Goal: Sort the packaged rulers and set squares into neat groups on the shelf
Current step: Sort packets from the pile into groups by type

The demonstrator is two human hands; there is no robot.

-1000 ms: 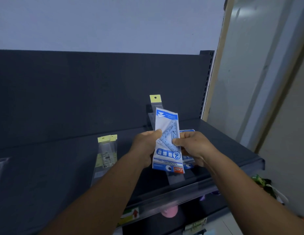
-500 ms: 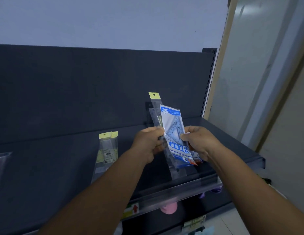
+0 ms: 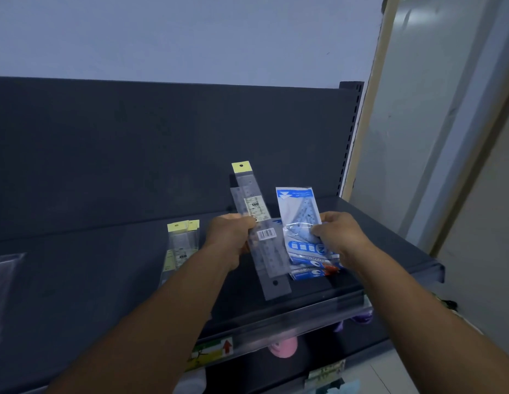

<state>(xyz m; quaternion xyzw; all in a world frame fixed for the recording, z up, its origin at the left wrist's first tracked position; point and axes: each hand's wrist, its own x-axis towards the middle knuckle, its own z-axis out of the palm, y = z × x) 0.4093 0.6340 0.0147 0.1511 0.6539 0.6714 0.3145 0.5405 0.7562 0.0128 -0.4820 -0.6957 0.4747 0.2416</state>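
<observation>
Clear packaged rulers [image 3: 259, 231] are gripped upright in the curled left hand [image 3: 230, 240], while a blue set-square pack [image 3: 300, 220] is pinched by the right hand [image 3: 337, 237]. Both are held above the dark shelf [image 3: 389, 240], where more yellow-tagged rulers [image 3: 181, 245] lie to the left.

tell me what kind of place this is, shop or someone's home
Most likely a shop's stationery aisle: a dark retail shelf with a slotted upright, a clear price-label strip along its front edge, and hang-hole ruler packs laid out on it.
</observation>
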